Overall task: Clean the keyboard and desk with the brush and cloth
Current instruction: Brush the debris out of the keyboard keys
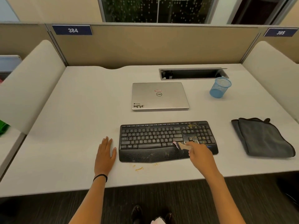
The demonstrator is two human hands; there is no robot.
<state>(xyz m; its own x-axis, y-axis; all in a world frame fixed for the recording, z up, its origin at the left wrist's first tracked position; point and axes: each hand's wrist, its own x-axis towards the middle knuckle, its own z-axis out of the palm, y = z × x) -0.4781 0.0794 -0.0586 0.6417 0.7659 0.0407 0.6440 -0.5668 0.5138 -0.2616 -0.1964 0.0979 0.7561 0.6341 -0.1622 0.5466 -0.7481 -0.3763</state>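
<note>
Left hand [106,152] lies flat on the desk [80,110], palm down and fingers straight, just beside the left end of the keyboard [161,136], with a black band [100,176] round its wrist. Right hand [199,155] has its fingers curled round the pale handle of a small brush [182,145]. The brush's pinkish bristles touch the keys at the right end of the main key block.

The black keyboard sits near the desk's front edge, roughly at the middle. Yellowish crumbs [191,126] are scattered over its number pad and wrist rest. More crumbs [139,168] lie on the desk between the keyboard and the front edge. A folded grey cloth [262,138] lies by the right edge, apart from the keyboard.

Behind the keyboard rests a closed silver Dell laptop [160,96]. Toward the back right corner stands a blue mesh pen cup [220,88], just in front of an open cable tray [192,73].
</note>
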